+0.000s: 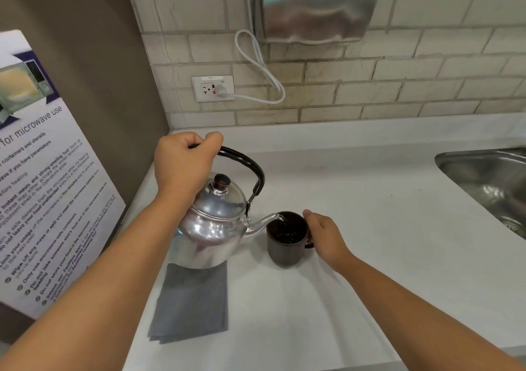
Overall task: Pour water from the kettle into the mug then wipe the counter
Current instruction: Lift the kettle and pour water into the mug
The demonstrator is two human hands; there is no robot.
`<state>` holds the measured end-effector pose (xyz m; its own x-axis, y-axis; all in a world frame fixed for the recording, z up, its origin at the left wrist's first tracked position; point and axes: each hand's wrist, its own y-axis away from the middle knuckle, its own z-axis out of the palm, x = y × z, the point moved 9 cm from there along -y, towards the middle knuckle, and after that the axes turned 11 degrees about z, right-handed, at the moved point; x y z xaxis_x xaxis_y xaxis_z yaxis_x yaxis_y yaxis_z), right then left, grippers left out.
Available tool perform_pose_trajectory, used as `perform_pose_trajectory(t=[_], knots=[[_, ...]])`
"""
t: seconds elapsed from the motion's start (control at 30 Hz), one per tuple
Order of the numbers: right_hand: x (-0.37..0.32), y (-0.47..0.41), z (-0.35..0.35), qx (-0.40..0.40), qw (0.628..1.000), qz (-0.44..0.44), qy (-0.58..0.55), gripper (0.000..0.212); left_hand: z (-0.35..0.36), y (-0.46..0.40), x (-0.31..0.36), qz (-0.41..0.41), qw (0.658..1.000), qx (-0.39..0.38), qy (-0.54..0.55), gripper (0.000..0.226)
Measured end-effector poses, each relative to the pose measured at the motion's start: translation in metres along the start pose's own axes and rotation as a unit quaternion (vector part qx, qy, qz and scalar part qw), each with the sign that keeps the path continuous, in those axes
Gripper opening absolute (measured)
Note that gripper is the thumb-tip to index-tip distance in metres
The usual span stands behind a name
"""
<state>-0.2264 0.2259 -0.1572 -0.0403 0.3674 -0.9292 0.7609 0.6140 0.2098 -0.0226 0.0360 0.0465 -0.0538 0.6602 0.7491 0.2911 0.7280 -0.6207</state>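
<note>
Water ran from the tilted, shiny metal kettle [212, 225] into a dark matte mug [286, 241] on the white counter [384, 228]; left hand [185, 162] clenched its black handle, right hand [324, 235] gripped the mug, grey folded cloth [190, 303] near.

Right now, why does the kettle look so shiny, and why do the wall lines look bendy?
In the head view, the kettle is polished metal, so it mirrors the room light as bright glare patches; the wide-angle lens bows the tile wall and the counter edges; the left hand and the mug stay sharp.
</note>
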Motion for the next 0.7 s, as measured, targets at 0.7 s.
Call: perform_pose_trajectory(t=[0.7], knots=[[-0.161,-0.021,0.023,-0.076,0.994,-0.076,-0.011,0.028,-0.015,-0.023,-0.099,-0.183,0.95,0.157,0.197,0.036]])
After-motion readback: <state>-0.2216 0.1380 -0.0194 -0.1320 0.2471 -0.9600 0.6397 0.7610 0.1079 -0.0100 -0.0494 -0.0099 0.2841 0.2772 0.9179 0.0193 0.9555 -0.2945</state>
